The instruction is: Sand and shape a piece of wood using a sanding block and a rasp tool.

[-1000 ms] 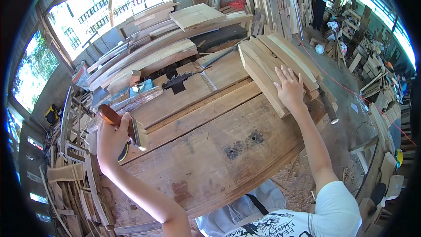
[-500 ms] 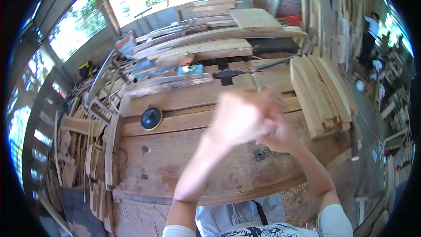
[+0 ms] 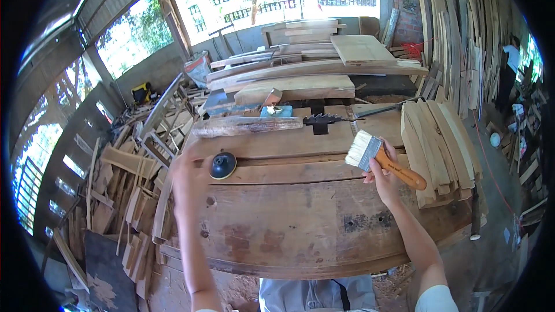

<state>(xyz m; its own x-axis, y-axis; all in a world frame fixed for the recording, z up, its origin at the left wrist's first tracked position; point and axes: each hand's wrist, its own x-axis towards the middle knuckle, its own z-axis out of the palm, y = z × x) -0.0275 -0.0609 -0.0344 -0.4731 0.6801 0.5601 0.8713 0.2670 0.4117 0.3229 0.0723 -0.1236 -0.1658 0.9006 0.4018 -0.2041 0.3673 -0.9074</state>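
Observation:
A paintbrush [image 3: 404, 175] with pale bristles, metal ferrule and orange wooden handle is gripped in my right hand [image 3: 383, 180], held over the wooden workbench [image 3: 295, 214] beside a stack of shaped pale boards [image 3: 433, 156]. On the left side of the bench, my left hand [image 3: 191, 182] is smeared by motion, so its fingers are unclear. It is nearest a round black pad [image 3: 223, 164] lying on the bench. Behind these lie a long, glossy wrapped piece [image 3: 248, 127], a toothed saw blade [image 3: 324, 120] and a small blue object [image 3: 276, 112].
Stacked planks [image 3: 295, 86] fill the back of the bench. Piled offcuts [image 3: 127, 162] and a frame lie left. Tall boards [image 3: 451, 23] lean against the back right wall. Another person [image 3: 507, 69] stands at the far right, near more wood. A red cord crosses the floor on the right.
The brush has passed from my left hand to my right, which has lifted off the boards. My left hand has moved back left toward the black pad. My view has tilted up.

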